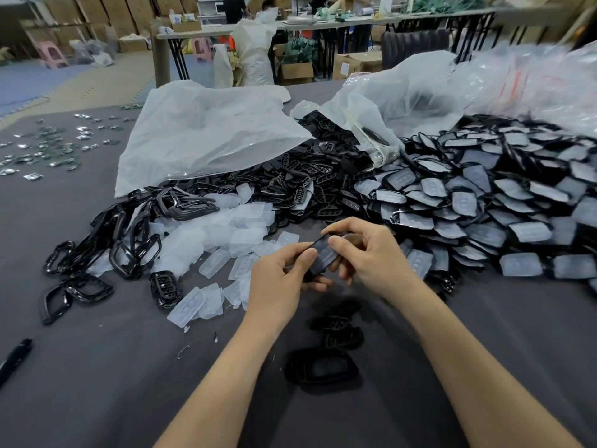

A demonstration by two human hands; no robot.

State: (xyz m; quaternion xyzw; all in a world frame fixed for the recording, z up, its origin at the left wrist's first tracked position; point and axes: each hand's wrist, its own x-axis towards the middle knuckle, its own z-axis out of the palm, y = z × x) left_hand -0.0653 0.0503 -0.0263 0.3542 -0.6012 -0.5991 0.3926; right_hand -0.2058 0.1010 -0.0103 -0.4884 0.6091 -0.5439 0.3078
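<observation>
Frame centre: left hand (284,273) and right hand (368,253), forearms converging, each grip pinching black key shell (323,253) above grey surface (97,383).

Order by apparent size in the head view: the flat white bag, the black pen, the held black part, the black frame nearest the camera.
1. white bag, clearly largest.
2. black frame, though nearness enlarges it.
3. black pen and black part: alike; the picture edge cuts the pen and the part is partly covered, so unranked.

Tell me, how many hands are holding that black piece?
2. The left hand grips the black piece on its left side; the right hand pinches its right side.
</observation>
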